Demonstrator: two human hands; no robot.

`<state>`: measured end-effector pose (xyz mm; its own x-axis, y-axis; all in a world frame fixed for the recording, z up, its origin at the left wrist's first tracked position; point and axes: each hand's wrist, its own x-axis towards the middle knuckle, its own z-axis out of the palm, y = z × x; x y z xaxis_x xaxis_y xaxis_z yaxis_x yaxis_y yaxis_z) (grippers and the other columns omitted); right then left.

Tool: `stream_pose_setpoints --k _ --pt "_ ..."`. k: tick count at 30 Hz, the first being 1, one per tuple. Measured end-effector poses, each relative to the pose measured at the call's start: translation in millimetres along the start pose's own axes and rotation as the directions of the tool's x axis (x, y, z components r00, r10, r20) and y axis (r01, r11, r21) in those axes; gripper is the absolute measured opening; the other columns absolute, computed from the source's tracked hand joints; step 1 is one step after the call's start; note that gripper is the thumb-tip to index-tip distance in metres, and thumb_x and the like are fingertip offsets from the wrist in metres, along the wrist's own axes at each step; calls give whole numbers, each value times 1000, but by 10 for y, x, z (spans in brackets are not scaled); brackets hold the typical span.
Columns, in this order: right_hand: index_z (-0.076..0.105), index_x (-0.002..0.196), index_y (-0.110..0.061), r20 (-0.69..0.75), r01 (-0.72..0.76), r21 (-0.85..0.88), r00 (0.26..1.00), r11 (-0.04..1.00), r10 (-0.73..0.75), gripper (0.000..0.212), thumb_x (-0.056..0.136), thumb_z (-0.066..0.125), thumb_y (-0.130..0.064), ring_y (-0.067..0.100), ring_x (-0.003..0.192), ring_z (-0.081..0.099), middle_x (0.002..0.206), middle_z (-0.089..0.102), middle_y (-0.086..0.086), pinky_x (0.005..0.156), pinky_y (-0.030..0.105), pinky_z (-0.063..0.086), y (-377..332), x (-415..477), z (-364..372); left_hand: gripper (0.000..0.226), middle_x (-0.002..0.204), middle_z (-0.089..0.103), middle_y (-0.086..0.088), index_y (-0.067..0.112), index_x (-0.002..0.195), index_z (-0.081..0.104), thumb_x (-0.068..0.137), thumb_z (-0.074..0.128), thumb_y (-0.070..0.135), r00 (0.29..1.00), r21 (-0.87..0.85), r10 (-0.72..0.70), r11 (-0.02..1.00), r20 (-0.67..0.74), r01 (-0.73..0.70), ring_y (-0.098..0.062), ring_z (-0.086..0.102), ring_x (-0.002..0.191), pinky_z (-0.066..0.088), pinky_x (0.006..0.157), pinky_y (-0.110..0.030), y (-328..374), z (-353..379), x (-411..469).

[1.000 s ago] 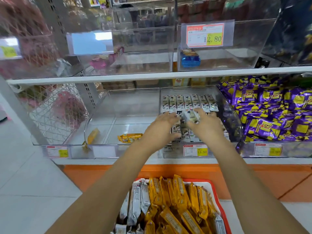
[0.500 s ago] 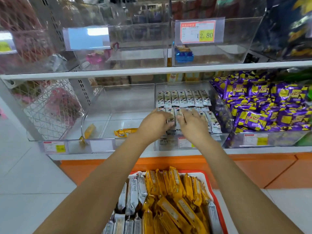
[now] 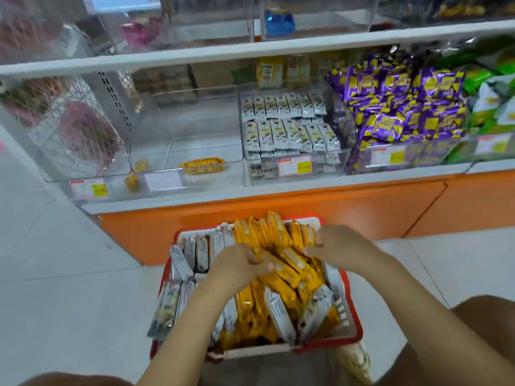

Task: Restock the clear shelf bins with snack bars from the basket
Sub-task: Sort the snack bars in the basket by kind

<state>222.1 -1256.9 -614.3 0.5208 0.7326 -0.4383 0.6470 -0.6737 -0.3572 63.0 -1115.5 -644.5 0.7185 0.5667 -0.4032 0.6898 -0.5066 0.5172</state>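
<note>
A red basket [image 3: 351, 332] on the floor in front of me holds several yellow snack bars [image 3: 281, 271] in the middle and silver-white bars [image 3: 192, 252] along its left and right sides. My left hand [image 3: 237, 263] and my right hand [image 3: 338, 246] are both down in the basket, fingers curled onto the yellow bars from either side. On the lower shelf, one clear bin [image 3: 345, 154] holds neat rows of silver-white bars [image 3: 289, 129]. The clear bin [image 3: 195, 115] left of it holds a single yellow bar [image 3: 203, 165].
Purple-and-yellow snack packs [image 3: 404, 107] fill the bin to the right, with green packs [image 3: 490, 87] beyond. An orange shelf base [image 3: 306, 213] stands just behind the basket. The upper shelf [image 3: 250, 48] carries more clear bins. Pale floor tiles [image 3: 55, 274] lie to the left.
Both hands have left the bin of silver-white bars and dropped into the basket, onto the yellow bars. My view has tilted down toward the basket.
</note>
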Motion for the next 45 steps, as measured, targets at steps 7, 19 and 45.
stream_pose_setpoints --k 7,19,45 --pt "48 73 -11 74 -271 89 961 958 265 52 82 60 -61 20 68 59 72 54 3 56 27 36 421 -167 798 53 60 39 -2 15 63 37 80 62 59 982 125 -145 984 124 130 -13 43 54 29 52 -24 -31 628 -229" --pt "52 73 -11 -34 -336 406 924 850 381 35 82 67 -41 18 59 59 65 57 4 48 25 38 407 -194 1187 35 65 45 2 11 86 53 88 60 46 987 -86 -154 985 -44 150 -17 50 63 35 50 -25 -96 917 -291" --pt "58 101 -14 -262 258 964 962 66 75 20 86 62 -2 26 85 71 103 66 19 79 33 58 -214 -209 117 70 119 63 -23 1 104 70 43 96 24 962 -993 263 -64 79 99 -31 65 105 58 79 -38 167 -84 -38"
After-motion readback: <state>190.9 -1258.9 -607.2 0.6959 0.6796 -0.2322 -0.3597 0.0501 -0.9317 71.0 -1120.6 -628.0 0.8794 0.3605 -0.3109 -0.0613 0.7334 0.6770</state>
